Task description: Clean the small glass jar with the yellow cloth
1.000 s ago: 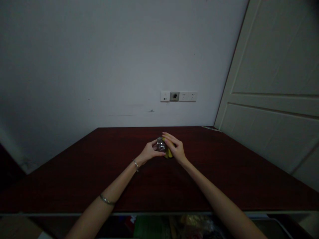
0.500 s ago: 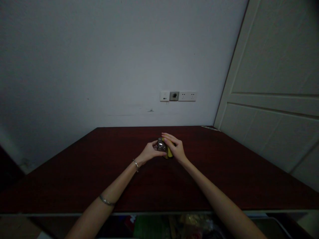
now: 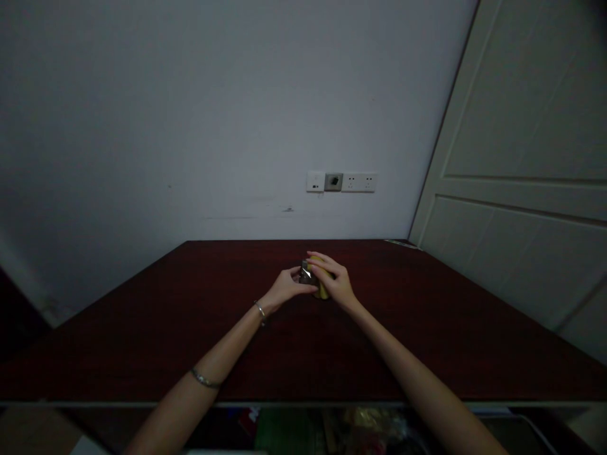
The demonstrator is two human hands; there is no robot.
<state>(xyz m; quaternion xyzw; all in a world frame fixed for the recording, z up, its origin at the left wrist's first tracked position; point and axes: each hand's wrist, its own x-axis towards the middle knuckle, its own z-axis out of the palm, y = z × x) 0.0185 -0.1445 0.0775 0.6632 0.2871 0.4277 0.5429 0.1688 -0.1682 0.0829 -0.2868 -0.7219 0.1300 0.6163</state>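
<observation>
Red tabletop (image 3: 165, 316) edges lie well beyond hands (image 3: 285, 287) (image 3: 339, 285) gripping a glossy object (image 3: 306, 272) and a yellow item (image 3: 324, 291).

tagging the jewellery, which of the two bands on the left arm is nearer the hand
The wrist bracelet, just behind the left hand; the other band sits much farther back, well away from the wrist.

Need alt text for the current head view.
A person's left hand holds a small shiny dark object while the right hand holds a yellow object beside it, over a broad dark red table. Behind: a pale wall with rectangular socket plates.
</observation>
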